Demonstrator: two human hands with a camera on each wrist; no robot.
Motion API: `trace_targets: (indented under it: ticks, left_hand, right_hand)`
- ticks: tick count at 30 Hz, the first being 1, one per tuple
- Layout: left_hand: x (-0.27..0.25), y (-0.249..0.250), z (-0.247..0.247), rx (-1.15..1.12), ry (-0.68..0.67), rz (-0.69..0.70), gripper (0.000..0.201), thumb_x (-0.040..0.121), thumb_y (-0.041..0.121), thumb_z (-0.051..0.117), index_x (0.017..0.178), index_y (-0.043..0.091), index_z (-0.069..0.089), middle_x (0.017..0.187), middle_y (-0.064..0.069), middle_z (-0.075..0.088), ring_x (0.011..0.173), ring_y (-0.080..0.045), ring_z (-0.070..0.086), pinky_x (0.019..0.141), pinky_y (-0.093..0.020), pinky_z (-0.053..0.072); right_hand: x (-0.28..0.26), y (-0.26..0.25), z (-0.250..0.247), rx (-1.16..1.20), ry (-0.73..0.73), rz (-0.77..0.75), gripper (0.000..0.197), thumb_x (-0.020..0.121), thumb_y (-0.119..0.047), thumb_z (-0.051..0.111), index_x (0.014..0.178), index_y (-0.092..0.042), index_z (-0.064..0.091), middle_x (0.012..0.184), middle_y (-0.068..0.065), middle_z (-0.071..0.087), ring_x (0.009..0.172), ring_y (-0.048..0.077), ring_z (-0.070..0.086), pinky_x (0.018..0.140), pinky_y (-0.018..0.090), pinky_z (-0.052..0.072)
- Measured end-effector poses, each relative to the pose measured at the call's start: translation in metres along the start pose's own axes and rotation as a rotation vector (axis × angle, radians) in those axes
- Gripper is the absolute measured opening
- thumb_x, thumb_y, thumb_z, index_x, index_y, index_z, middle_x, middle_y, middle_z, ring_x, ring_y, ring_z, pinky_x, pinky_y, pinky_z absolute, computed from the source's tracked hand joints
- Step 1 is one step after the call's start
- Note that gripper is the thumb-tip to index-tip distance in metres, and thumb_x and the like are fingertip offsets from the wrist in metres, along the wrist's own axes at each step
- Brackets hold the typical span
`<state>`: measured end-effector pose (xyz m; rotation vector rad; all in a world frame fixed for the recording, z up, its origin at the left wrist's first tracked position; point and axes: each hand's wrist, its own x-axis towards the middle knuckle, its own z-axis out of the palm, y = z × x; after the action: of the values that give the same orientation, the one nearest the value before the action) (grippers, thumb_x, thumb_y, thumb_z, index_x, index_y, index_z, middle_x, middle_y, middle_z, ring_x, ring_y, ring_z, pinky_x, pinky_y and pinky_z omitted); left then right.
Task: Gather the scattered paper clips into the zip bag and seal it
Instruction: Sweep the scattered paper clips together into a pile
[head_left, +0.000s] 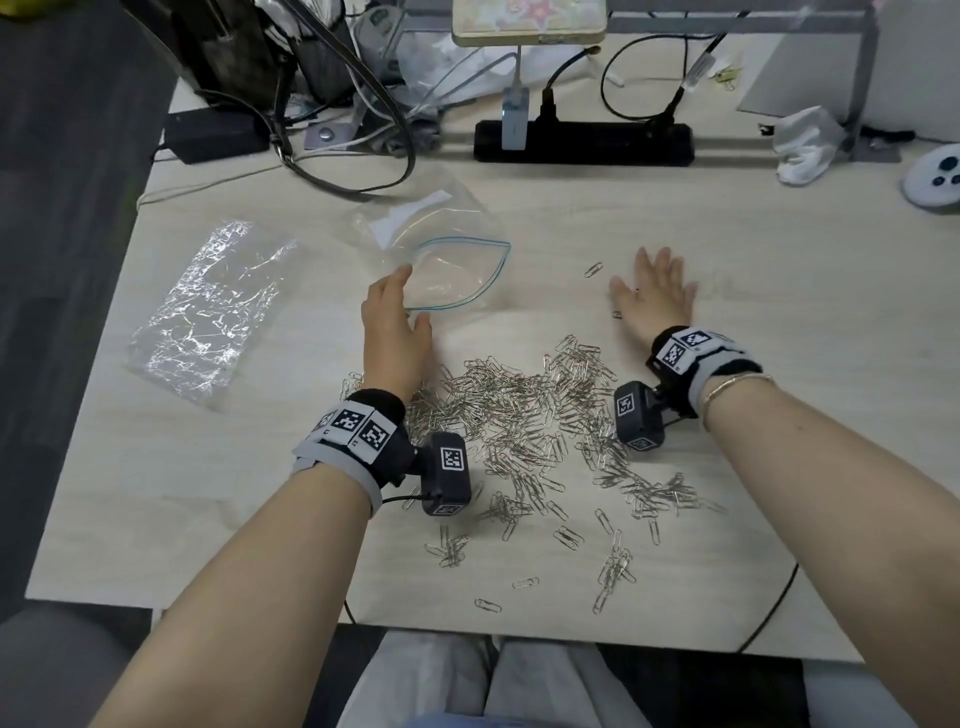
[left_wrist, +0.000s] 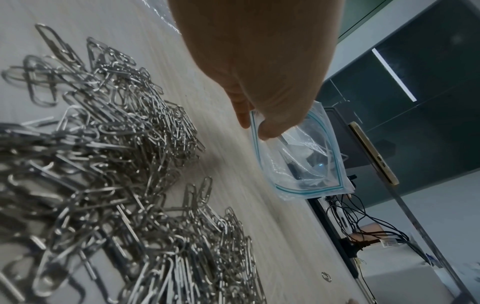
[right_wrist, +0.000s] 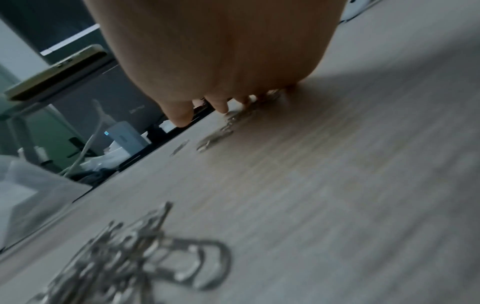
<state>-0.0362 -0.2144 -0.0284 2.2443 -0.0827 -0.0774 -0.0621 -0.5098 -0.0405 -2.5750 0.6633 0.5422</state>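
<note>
- The blue-lined mouth of the zip bag (left_wrist: 298, 156) is pinched by the left hand (head_left: 392, 325) and held gaping.
- The right hand (head_left: 655, 293) is laid flat, fingers spread, on the desk (head_left: 779, 415).
- The paper clips (head_left: 530, 410) are heaped between both wrists.
- No legible writing is seen.

Bare forearms; each wrist wears a grey-and-black strap (head_left: 343, 434) with black-and-white square markers and a dark camera block (head_left: 445, 474); a thin bracelet (head_left: 735, 385) at right of frame; pale trousers (head_left: 467, 680) below
</note>
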Motion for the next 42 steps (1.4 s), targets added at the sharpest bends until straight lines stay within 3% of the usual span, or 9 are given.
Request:
trace_targets:
  ticks: [7, 17, 21, 26, 30, 33, 38, 42]
  left_hand:
    - [-0.001, -0.003, -0.002, 0.011, -0.018, -0.001, 0.058, 0.086, -0.001, 0.05, 0.141, 0.012, 0.036, 0.136, -0.014, 0.039, 0.126, -0.029, 0.04, 0.104, -0.044, 0.04]
    - [-0.03, 0.018, -0.006, -0.002, 0.0, 0.043, 0.056, 0.089, 0.002, 0.051, 0.142, 0.013, 0.035, 0.136, -0.011, 0.04, 0.125, -0.026, 0.041, 0.104, -0.039, 0.041]
    - [-0.048, 0.024, -0.009, 0.003, 0.018, 0.055, 0.055, 0.089, 0.002, 0.052, 0.141, 0.012, 0.035, 0.135, -0.012, 0.04, 0.124, -0.026, 0.042, 0.102, -0.037, 0.043]
    - [-0.065, 0.027, -0.02, -0.008, 0.041, 0.052, 0.056, 0.088, 0.001, 0.052, 0.141, 0.012, 0.036, 0.134, -0.012, 0.041, 0.122, -0.026, 0.043, 0.101, -0.038, 0.044]
    - [-0.072, 0.022, -0.029, 0.003, 0.052, 0.042, 0.057, 0.088, 0.002, 0.052, 0.142, 0.012, 0.035, 0.136, -0.012, 0.04, 0.125, -0.027, 0.041, 0.103, -0.04, 0.043]
    - [-0.076, 0.015, -0.036, -0.009, 0.062, 0.026, 0.057, 0.088, 0.002, 0.053, 0.141, 0.012, 0.036, 0.136, -0.013, 0.041, 0.125, -0.027, 0.04, 0.103, -0.042, 0.043]
    - [-0.081, 0.005, -0.052, -0.02, 0.072, 0.027, 0.056, 0.089, 0.001, 0.052, 0.141, 0.012, 0.036, 0.138, -0.012, 0.04, 0.125, -0.027, 0.041, 0.101, -0.035, 0.044]
    - [-0.082, -0.005, -0.063, -0.019, 0.054, 0.029, 0.056, 0.089, 0.004, 0.053, 0.141, 0.012, 0.036, 0.137, -0.012, 0.04, 0.126, -0.028, 0.04, 0.103, -0.041, 0.043]
  right_hand:
    - [-0.029, -0.04, 0.029, -0.115, -0.113, -0.317, 0.067, 0.096, -0.052, 0.019, 0.148, -0.017, -0.007, 0.155, 0.007, -0.017, 0.143, 0.024, -0.016, 0.112, 0.038, -0.012]
    - [-0.118, -0.062, 0.071, -0.142, -0.342, -0.587, 0.068, 0.096, -0.052, 0.024, 0.149, -0.019, -0.003, 0.156, 0.005, -0.013, 0.144, 0.019, -0.012, 0.114, 0.034, -0.01]
    - [-0.13, -0.047, 0.058, -0.006, -0.233, -0.54, 0.068, 0.096, -0.049, 0.029, 0.149, -0.019, -0.002, 0.156, 0.004, -0.01, 0.144, 0.019, -0.009, 0.114, 0.033, -0.008]
    - [-0.128, -0.002, 0.04, 0.164, -0.029, -0.314, 0.065, 0.098, -0.039, 0.033, 0.149, -0.018, -0.001, 0.157, 0.004, -0.01, 0.144, 0.02, -0.011, 0.115, 0.036, -0.009]
    - [-0.118, 0.018, 0.047, 0.139, -0.036, -0.17, 0.065, 0.098, -0.041, 0.03, 0.149, -0.016, -0.002, 0.157, 0.007, -0.01, 0.144, 0.021, -0.012, 0.118, 0.04, -0.007]
    - [-0.12, 0.006, 0.061, 0.066, -0.065, -0.209, 0.066, 0.098, -0.041, 0.031, 0.149, -0.013, -0.001, 0.157, 0.009, -0.009, 0.145, 0.022, -0.01, 0.116, 0.04, -0.007]
    - [-0.141, -0.035, 0.089, -0.008, -0.138, -0.321, 0.071, 0.097, -0.046, 0.028, 0.148, -0.013, -0.008, 0.156, 0.008, -0.015, 0.144, 0.022, -0.015, 0.115, 0.038, -0.01]
    - [-0.159, -0.06, 0.109, -0.024, -0.175, -0.381, 0.071, 0.097, -0.048, 0.027, 0.148, -0.014, -0.01, 0.156, 0.008, -0.015, 0.143, 0.022, -0.015, 0.113, 0.036, -0.011]
